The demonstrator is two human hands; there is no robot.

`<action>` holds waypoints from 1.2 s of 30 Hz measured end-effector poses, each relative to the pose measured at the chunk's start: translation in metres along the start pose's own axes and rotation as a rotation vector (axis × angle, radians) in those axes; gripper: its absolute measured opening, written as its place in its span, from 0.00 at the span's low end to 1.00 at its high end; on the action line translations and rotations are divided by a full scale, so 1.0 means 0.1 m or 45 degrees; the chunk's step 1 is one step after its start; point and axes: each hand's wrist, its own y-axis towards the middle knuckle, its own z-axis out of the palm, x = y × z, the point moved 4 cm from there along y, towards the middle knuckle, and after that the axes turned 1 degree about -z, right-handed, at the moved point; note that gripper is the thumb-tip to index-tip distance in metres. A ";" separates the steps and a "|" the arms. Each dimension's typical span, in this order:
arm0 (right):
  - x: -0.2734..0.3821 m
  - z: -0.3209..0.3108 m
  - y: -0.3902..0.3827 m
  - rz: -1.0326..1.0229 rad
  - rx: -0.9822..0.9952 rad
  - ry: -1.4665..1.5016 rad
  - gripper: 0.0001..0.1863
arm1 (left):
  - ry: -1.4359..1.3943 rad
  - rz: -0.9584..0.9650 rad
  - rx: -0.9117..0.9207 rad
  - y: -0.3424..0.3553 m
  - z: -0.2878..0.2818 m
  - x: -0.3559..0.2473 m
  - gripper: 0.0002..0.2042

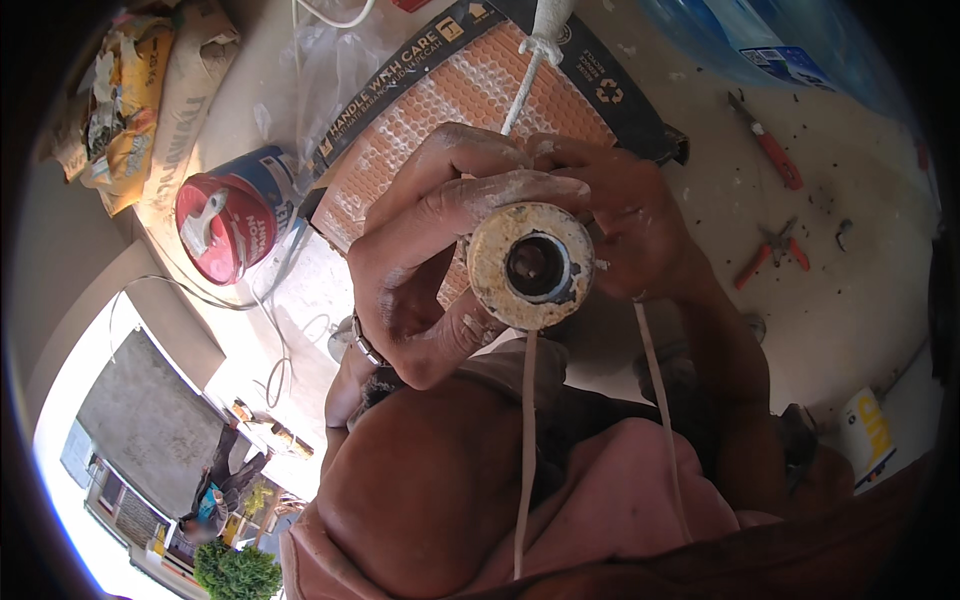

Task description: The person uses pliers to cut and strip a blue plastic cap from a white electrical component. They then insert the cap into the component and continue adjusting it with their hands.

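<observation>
My left hand (400, 270), dusted with white, curls its fingers and thumb round a cylindrical thing with a worn cream ring-shaped end (490, 265). A dark hollow with a metal-looking rim opens in its middle; the rest of its length is hidden. My right hand (635, 215) is closed beside and behind it, its fingertips meeting the left fingers at the top. What the right fingers hold is hidden. From behind both hands a white cord (518, 105) runs up to a knot on a pale, tapered thing (550, 22).
A cardboard box with orange patterned sheets (480, 75) lies beyond my hands. At left stand a red-lidded bucket (235, 225) with a brush on it and torn bags (130, 100). A red-handled knife (775, 160) and red-handled pliers (775, 250) lie on the floor at right, among debris.
</observation>
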 end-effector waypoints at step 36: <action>1.00 -0.21 0.13 0.245 0.090 -0.433 0.24 | -0.088 -0.042 -0.209 -0.18 0.27 0.14 0.23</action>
